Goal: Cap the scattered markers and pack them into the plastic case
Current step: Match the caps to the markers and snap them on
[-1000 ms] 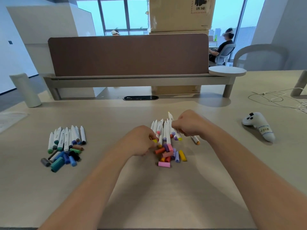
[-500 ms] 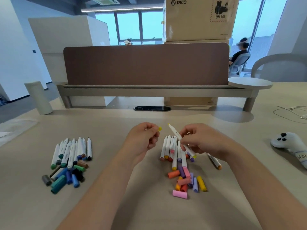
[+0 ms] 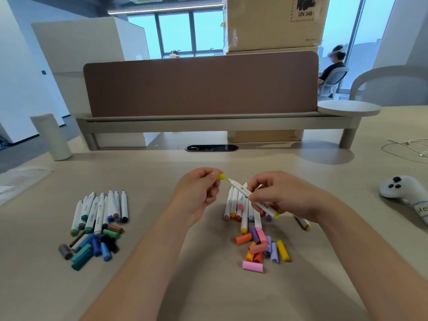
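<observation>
My left hand (image 3: 196, 195) pinches a small yellow cap (image 3: 221, 176) above the desk. My right hand (image 3: 280, 195) grips a white marker (image 3: 245, 193) with a yellow end, its bare tip pointing at the cap and a short gap from it. Below the hands lies a pile of white markers (image 3: 240, 209) with warm-coloured ends, and loose pink, orange, purple and yellow caps (image 3: 264, 249) in front of it. A second group of white markers (image 3: 99, 209) with blue, green and dark caps (image 3: 92, 246) lies to the left. No plastic case is in view.
A white controller (image 3: 403, 191) lies at the right, with a white cable (image 3: 407, 147) behind it. A brown divider (image 3: 201, 86) on a grey shelf crosses the back of the desk. A pale cylinder (image 3: 52, 136) stands at the back left.
Both hands rose from the pile, the left with the yellow cap and the right with a marker. The marker tip has come closer to the cap.
</observation>
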Demonstrator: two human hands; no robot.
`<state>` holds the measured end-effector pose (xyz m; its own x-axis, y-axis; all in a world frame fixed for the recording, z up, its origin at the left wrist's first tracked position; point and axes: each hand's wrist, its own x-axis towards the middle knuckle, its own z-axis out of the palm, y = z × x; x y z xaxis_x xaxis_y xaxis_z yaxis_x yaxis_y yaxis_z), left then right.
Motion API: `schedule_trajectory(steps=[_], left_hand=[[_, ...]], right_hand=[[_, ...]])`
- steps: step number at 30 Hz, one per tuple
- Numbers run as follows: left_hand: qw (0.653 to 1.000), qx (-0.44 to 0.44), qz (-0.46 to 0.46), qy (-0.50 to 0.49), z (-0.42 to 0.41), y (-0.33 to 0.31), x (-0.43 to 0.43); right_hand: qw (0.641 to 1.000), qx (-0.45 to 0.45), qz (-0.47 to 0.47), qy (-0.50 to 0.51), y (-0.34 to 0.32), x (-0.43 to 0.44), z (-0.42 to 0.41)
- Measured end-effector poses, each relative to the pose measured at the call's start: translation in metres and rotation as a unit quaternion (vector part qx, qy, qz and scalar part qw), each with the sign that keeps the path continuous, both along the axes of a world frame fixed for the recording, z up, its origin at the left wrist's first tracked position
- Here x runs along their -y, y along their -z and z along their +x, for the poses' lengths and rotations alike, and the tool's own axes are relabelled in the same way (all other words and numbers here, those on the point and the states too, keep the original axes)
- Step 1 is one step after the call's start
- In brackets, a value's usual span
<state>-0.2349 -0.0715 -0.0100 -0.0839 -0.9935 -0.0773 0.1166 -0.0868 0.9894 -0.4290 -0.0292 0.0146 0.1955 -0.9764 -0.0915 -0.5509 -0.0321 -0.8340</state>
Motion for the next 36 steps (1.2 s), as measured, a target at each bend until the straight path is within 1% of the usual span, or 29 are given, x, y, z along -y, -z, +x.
schedule_trajectory(steps=[7,13,15,20,24,32,36], left_hand=[[0.999,0.016,0.024,-0.034,-0.003,0.003,0.001],[0.998,0.028,-0.007,-0.057,-0.003,0.001,-0.003],[0.997,0.034,-0.002,-0.064,-0.004,0.001,-0.003],[0.997,-0.016,0.024,-0.066,-0.005,0.000,-0.004],[0.997,-0.026,0.024,-0.062,-0.005,-0.001,-0.007],[0.998,0.020,0.015,-0.062,-0.010,-0.002,-0.009],[0.995,0.072,-0.008,-0.068,-0.018,-0.001,-0.013]], right_hand=[[1.000,-0.002,-0.001,0.007,0.000,-0.002,-0.001],[1.000,-0.003,0.011,-0.001,0.000,-0.004,0.001],[1.000,-0.004,0.011,-0.006,0.000,-0.004,0.002],[0.999,-0.016,0.015,-0.024,0.001,-0.005,0.003],[0.999,-0.036,0.020,-0.035,0.001,-0.005,0.006],[0.999,-0.037,0.016,-0.022,-0.001,-0.006,0.009],[0.999,-0.044,0.001,-0.016,0.001,-0.004,0.011]])
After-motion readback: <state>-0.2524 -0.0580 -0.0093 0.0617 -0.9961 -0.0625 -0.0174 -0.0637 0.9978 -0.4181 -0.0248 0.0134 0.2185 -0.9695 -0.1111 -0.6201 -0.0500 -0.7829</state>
